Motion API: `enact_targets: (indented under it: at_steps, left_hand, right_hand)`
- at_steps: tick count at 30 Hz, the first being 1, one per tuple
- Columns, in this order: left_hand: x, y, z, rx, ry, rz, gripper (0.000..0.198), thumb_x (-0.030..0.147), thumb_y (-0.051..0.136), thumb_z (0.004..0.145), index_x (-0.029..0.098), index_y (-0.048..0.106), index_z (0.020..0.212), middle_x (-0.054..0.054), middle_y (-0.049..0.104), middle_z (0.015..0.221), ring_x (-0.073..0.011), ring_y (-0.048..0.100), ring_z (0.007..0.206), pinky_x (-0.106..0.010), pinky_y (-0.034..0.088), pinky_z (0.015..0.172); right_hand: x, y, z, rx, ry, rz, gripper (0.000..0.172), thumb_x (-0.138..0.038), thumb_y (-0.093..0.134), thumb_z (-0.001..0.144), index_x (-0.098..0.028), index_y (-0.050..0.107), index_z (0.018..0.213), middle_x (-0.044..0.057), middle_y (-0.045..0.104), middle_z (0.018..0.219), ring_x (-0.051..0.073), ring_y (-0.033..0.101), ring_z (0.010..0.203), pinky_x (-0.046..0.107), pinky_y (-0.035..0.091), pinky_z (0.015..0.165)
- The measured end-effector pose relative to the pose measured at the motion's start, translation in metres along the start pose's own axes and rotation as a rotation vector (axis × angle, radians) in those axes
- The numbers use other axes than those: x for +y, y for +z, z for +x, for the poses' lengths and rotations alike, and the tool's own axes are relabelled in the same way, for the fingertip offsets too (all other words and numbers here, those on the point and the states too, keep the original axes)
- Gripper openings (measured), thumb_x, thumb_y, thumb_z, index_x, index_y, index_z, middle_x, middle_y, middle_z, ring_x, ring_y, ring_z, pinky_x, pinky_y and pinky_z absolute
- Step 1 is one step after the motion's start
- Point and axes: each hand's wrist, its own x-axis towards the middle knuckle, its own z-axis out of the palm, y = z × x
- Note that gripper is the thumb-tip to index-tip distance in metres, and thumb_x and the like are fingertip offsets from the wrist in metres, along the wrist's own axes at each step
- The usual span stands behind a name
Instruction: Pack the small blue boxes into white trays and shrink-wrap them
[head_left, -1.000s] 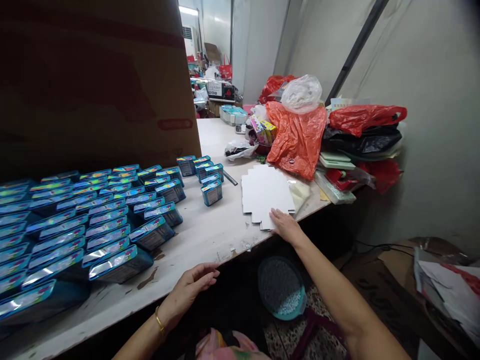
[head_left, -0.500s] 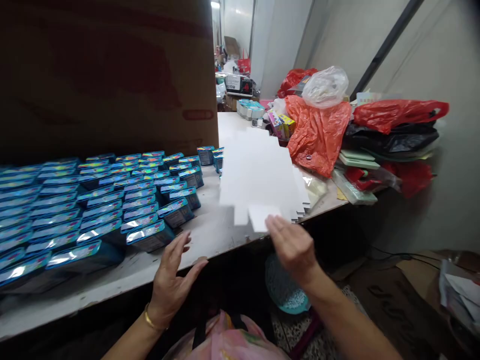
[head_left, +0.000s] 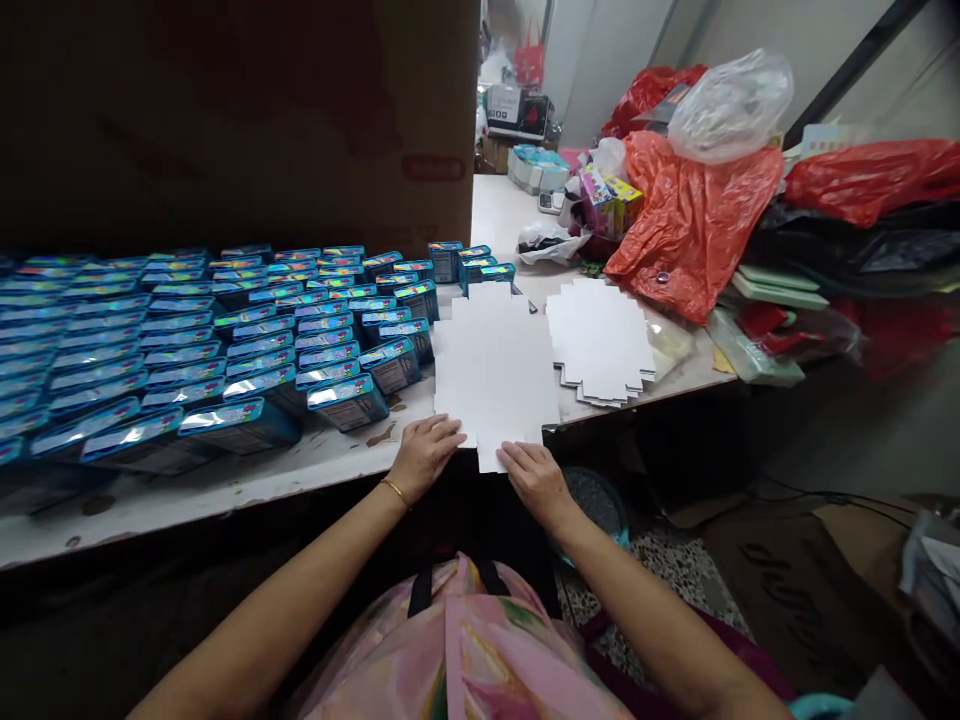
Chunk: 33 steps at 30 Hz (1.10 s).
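A flat white cardboard box blank [head_left: 495, 365] with notched edges and flaps lies before me over the table's front edge. At its lower left corner, my left hand [head_left: 426, 458] grips a small flap with the fingers on top. My right hand [head_left: 538, 484] has hold of the front flap, fingers above and the thumb hidden. To the right rests a stack of similar white blanks [head_left: 600, 340]. Many folded blue boxes with shiny tops [head_left: 349, 400] stand in rows to the left.
A large brown carton [head_left: 247, 130] rises behind the blue boxes. Red plastic bags [head_left: 690, 220], a clear bag [head_left: 731, 105] and small colourful boxes [head_left: 611, 200] crowd the right back. Below the table edge sits a teal basin [head_left: 596, 505].
My right hand has brought the white blank left and down, off the stack and in front of me. My left hand has moved right and taken its corner. The view has shifted too.
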Motion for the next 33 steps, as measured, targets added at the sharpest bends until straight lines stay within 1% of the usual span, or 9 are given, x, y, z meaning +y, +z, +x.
enact_targets:
  at_steps: [4, 9, 13, 16, 20, 23, 26, 30, 33]
  left_hand:
    - [0.018, 0.001, 0.021, -0.079, 0.077, 0.068, 0.014, 0.024, 0.051, 0.078, 0.026, 0.064, 0.082, -0.007, 0.061, 0.104, -0.0229, 0.036, 0.119, -0.039, 0.024, 0.097]
    - [0.043, 0.012, 0.049, -0.246, 0.066, 0.169, 0.018, 0.021, 0.054, 0.074, 0.020, 0.058, 0.056, -0.011, 0.058, 0.069, -0.0271, 0.047, 0.093, -0.039, 0.033, 0.085]
    - [0.039, 0.012, 0.064, -0.290, 0.157, 0.193, 0.025, 0.019, 0.056, 0.072, 0.019, 0.057, 0.047, -0.009, 0.052, 0.055, -0.0219, 0.049, 0.074, -0.033, 0.035, 0.076]
    - [0.038, 0.007, 0.067, -0.340, 0.185, 0.368, 0.026, 0.018, 0.051, 0.076, 0.017, 0.060, 0.052, -0.008, 0.055, 0.058, -0.0190, 0.048, 0.070, -0.030, 0.035, 0.070]
    - [0.051, 0.004, 0.064, -0.455, 0.244, 0.732, 0.025, 0.013, 0.045, 0.079, 0.015, 0.063, 0.062, -0.009, 0.059, 0.070, -0.0189, 0.049, 0.076, -0.028, 0.035, 0.063]
    - [0.062, 0.008, 0.061, -0.455, 0.238, 0.870, 0.022, 0.011, 0.046, 0.079, 0.015, 0.064, 0.068, -0.009, 0.060, 0.073, -0.0195, 0.049, 0.078, -0.027, 0.035, 0.059]
    - [0.067, 0.015, 0.060, -0.395, 0.181, 0.919, 0.021, 0.013, 0.046, 0.080, 0.015, 0.065, 0.071, -0.009, 0.061, 0.075, -0.0203, 0.050, 0.078, -0.027, 0.035, 0.057]
    - [0.066, 0.019, 0.064, -0.324, 0.129, 0.915, 0.021, 0.020, 0.045, 0.083, 0.018, 0.065, 0.078, -0.007, 0.061, 0.076, -0.0201, 0.050, 0.078, -0.026, 0.034, 0.056]
    - [0.065, 0.016, 0.067, -0.328, 0.126, 0.907, 0.025, 0.030, 0.043, 0.084, 0.020, 0.065, 0.078, -0.006, 0.062, 0.076, -0.0205, 0.051, 0.079, -0.025, 0.034, 0.053]
  right_hand:
    - [-0.003, 0.004, 0.006, 0.004, -0.002, -0.012, 0.033, -0.019, 0.036, 0.089, -0.023, 0.050, 0.120, 0.004, 0.054, 0.121, 0.018, 0.046, 0.105, 0.035, 0.034, 0.090]
    - [-0.007, -0.004, 0.014, -0.051, -0.112, 0.029, 0.034, -0.021, 0.034, 0.090, -0.024, 0.049, 0.120, 0.002, 0.055, 0.120, 0.017, 0.047, 0.104, 0.034, 0.032, 0.092]
    - [0.015, -0.016, 0.005, -0.065, -0.025, 0.019, 0.051, -0.029, 0.052, 0.081, -0.025, 0.038, 0.130, 0.004, 0.040, 0.134, 0.023, 0.029, 0.124, 0.042, 0.019, 0.102]
    - [0.044, -0.012, -0.003, -0.024, 0.029, 0.029, 0.047, -0.018, 0.053, 0.079, -0.024, 0.045, 0.125, 0.006, 0.045, 0.130, 0.022, 0.032, 0.122, 0.041, 0.021, 0.100]
    - [0.063, -0.012, 0.004, 0.102, 0.021, 0.141, 0.025, -0.015, 0.046, 0.084, -0.025, 0.061, 0.100, 0.003, 0.061, 0.101, 0.016, 0.049, 0.098, 0.033, 0.033, 0.087]
    - [0.056, -0.023, 0.026, 0.093, 0.062, 0.098, 0.016, -0.023, 0.048, 0.084, -0.022, 0.064, 0.087, 0.003, 0.062, 0.082, 0.016, 0.050, 0.082, 0.031, 0.035, 0.075]
    - [0.040, -0.029, 0.051, -0.011, -0.002, -0.069, 0.017, -0.020, 0.049, 0.083, -0.018, 0.064, 0.075, 0.005, 0.060, 0.073, 0.018, 0.047, 0.076, 0.032, 0.033, 0.069]
    - [0.028, -0.021, 0.075, -0.077, -0.149, -0.197, 0.019, -0.010, 0.046, 0.080, -0.015, 0.061, 0.069, 0.008, 0.058, 0.071, 0.020, 0.047, 0.074, 0.034, 0.033, 0.067]
    - [0.028, -0.015, 0.082, -0.063, -0.163, -0.202, 0.021, -0.009, 0.043, 0.082, -0.014, 0.061, 0.071, 0.008, 0.057, 0.069, 0.019, 0.048, 0.074, 0.034, 0.034, 0.070]
